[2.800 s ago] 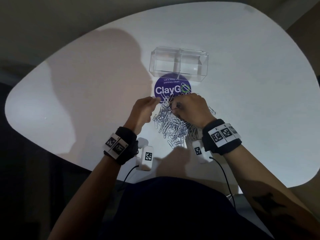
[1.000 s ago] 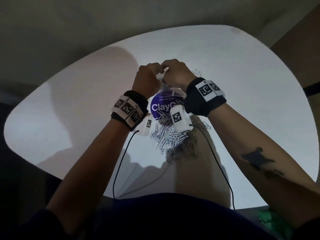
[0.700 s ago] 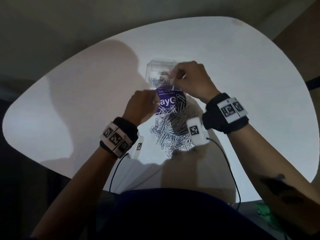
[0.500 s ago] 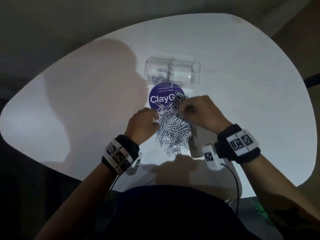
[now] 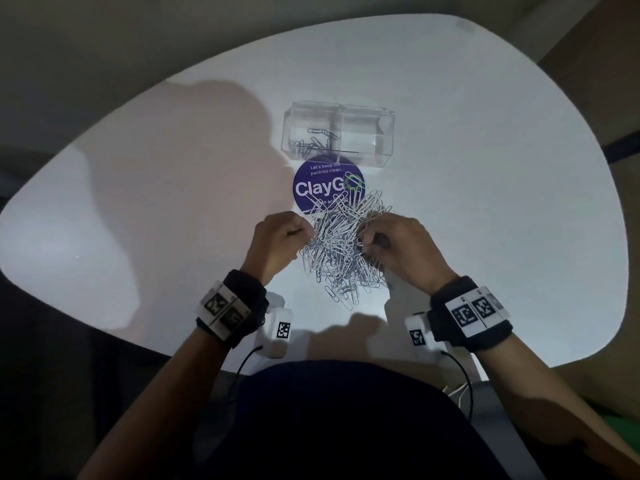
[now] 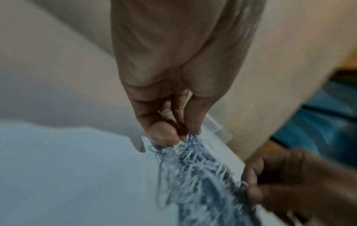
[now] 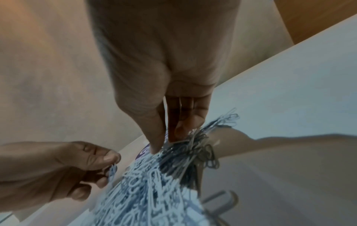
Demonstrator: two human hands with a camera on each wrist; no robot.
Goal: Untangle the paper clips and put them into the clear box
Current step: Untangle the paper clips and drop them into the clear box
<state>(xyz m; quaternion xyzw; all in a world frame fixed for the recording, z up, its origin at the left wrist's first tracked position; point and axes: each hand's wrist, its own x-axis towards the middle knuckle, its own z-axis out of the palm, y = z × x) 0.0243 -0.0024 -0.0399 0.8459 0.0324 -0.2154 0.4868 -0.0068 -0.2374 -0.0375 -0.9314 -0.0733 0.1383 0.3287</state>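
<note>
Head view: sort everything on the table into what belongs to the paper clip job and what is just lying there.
Belongs to the job:
- tangled paper clips, pinched by left hand and right hand
- clear box, a few clips in its left compartment

Just lying there:
- purple ClayGo sticker
- white table

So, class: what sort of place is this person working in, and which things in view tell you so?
Probably an office pantry or shared break area. A round sticker on the white table reads "Let's keep our pantries clean", and office supplies sit there: a heap of paper clips and a clear box.
</note>
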